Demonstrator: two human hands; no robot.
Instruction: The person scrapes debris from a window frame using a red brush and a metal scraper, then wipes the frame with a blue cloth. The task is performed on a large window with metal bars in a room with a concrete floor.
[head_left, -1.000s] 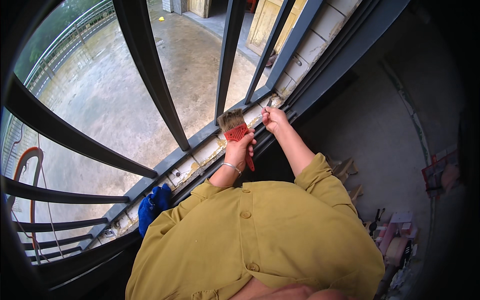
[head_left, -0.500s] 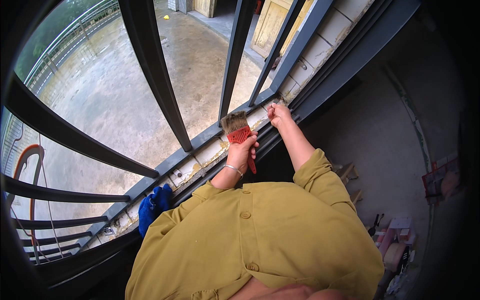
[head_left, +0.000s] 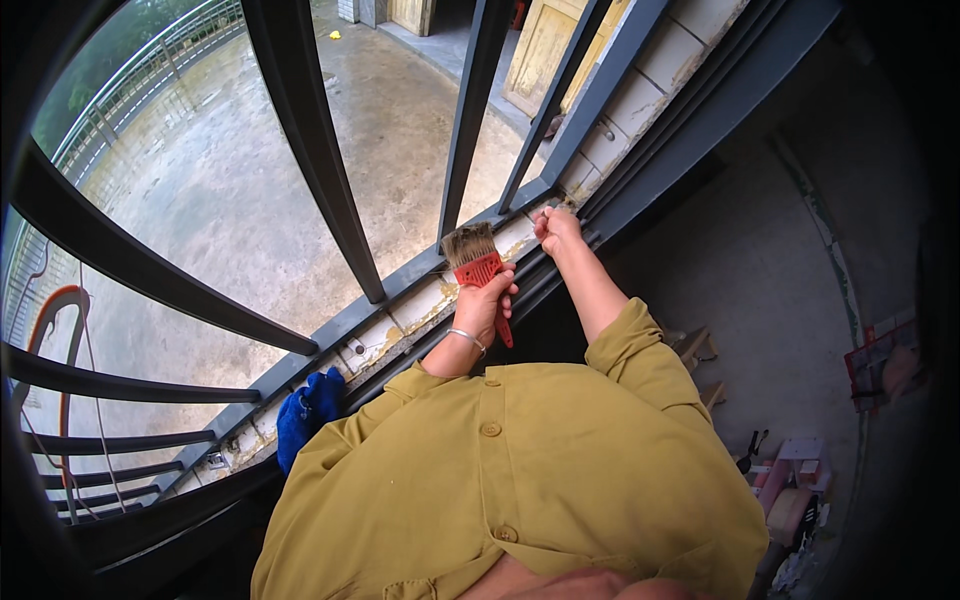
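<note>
My left hand [head_left: 484,308] grips a red-handled paintbrush [head_left: 476,258], its worn pale bristles pointing up over the tiled window ledge [head_left: 420,305]. A thin bracelet circles that wrist. My right hand [head_left: 556,230] is further along the ledge, fingers curled down against the dark window track [head_left: 590,215]; whether it holds anything is hidden. Both forearms reach out from mustard-yellow sleeves.
Dark metal window bars [head_left: 312,150] rise from the ledge, with a concrete yard far below. A blue cloth [head_left: 308,410] lies on the ledge to the left. On the floor at lower right stand paint tins and tools [head_left: 790,485] and a small wooden piece [head_left: 698,345].
The brush in my left hand has shifted slightly along the ledge and stayed upright. My right hand has crept a little further along the track.
</note>
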